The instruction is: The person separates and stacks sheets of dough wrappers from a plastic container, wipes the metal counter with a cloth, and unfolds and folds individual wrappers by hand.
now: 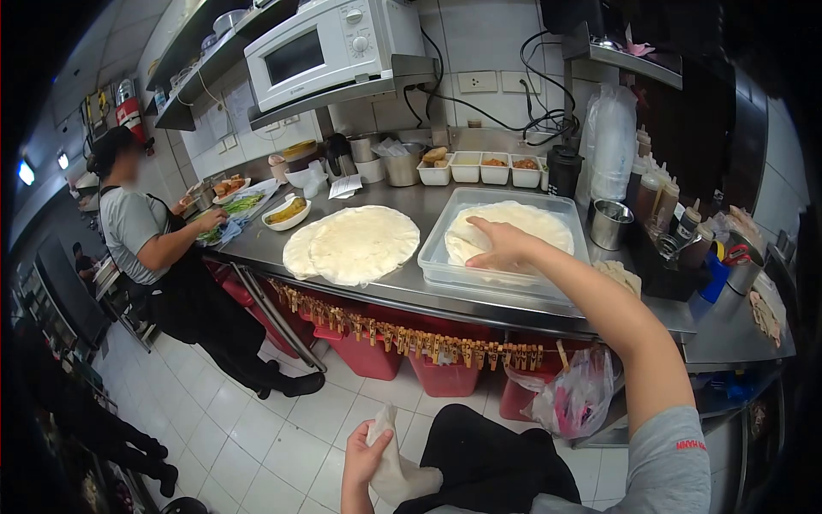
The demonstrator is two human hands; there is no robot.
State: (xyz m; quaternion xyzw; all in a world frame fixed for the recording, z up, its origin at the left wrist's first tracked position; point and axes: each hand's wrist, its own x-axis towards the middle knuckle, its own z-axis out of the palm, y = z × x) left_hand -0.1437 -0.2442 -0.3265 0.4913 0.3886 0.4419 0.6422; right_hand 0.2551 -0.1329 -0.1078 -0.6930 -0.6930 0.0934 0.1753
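Note:
A clear plastic tub on the steel counter holds thin round pale dough sheets. My right hand reaches over the tub and touches the top sheet near its left side, with thumb and fingers apart. More flat round sheets lie overlapping on the counter, left of the tub. Low in front of my body, my left hand is closed on a pale, limp cloth, which hangs toward my dark apron.
Small white food containers stand behind the tub, below a microwave on a shelf. Sauce bottles and a steel cup are at the right. A co-worker stands at the counter's left end. Clothespins line its front edge.

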